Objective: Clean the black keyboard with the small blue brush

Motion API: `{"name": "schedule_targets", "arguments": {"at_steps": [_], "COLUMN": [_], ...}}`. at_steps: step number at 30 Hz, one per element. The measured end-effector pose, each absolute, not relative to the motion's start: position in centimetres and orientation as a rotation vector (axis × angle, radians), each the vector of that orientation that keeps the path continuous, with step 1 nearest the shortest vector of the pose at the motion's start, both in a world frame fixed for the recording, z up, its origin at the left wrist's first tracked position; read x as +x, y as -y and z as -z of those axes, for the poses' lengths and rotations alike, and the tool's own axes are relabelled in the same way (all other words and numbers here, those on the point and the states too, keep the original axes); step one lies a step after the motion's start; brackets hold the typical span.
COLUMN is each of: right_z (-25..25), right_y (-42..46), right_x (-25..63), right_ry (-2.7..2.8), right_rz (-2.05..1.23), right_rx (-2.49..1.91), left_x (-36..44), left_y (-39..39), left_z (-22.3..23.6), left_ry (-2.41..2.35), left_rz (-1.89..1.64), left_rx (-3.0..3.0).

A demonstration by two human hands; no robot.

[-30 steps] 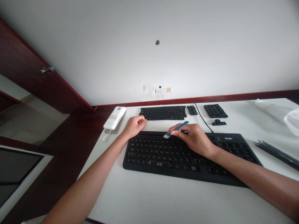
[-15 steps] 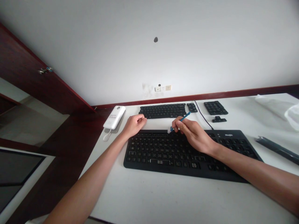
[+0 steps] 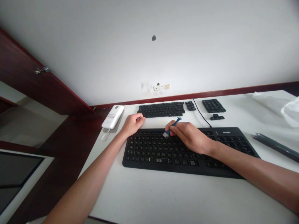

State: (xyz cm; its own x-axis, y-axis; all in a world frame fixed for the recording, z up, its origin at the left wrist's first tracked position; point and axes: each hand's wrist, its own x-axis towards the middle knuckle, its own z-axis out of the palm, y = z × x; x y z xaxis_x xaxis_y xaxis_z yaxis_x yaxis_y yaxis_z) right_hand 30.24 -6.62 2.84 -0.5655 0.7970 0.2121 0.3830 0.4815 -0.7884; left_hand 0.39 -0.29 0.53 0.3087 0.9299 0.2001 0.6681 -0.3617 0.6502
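A large black keyboard (image 3: 187,152) lies across the white desk (image 3: 163,199) in front of me. My right hand (image 3: 190,136) pinches a small blue brush (image 3: 171,127), its white bristles touching the keys near the keyboard's top edge. My left hand (image 3: 133,123) is curled into a loose fist and rests at the keyboard's top left corner, apparently holding nothing.
Behind lie a smaller black key section (image 3: 162,109), a small key block (image 3: 191,105), a number pad (image 3: 213,105) and arrow keys (image 3: 217,117). A white power bank (image 3: 112,116) sits at the left edge. A dark bar (image 3: 275,146) and clear plastic (image 3: 291,112) are right.
My right hand has swept the brush slightly left and back along the top key rows, and the handle now stands steeper. My left hand has stayed put.
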Motion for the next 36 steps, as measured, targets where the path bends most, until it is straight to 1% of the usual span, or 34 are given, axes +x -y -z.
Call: {"name": "schedule_targets", "arguments": {"at_steps": [8, 12, 16, 21, 26, 28, 31, 36], "right_z": [-2.98, -2.97, -3.06, -3.0, -2.9, -2.92, -2.89, -2.59], "right_y": [6.68, 6.74, 6.78, 6.72, 6.65, 6.6, 6.49, 6.42], "right_x": [30.08, 30.08, 30.12, 30.27, 30.24, 30.2, 30.17, 30.15], "right_ry": [2.114, 2.044, 2.107, 2.132, 2.09, 2.122, 2.016, 2.033], "right_rz": [-0.956, -0.96, -0.973, -1.05, -1.027, -1.055, -1.136, -1.151], "right_rx": [-0.873, -0.902, -0.919, -0.818, -0.872, -0.865, -0.865, -0.839], "left_x": [0.37, 0.38, 0.38, 0.38, 0.4, 0.39, 0.38, 0.34], "left_y": [0.22, 0.25, 0.26, 0.29, 0.36, 0.38, 0.34, 0.23], "left_z": [-0.45, -0.42, -0.46, -0.47, -0.57, -0.61, -0.59, -0.47], "left_ry": [-1.409, -1.411, -1.41, -1.424, -1.42, -1.419, -1.417, -1.423], "left_rz": [-0.783, -0.781, -0.781, -0.776, -0.769, -0.769, -0.774, -0.774], "left_rx": [2.132, 2.125, 2.128, 2.125, 2.126, 2.125, 2.124, 2.134]}}
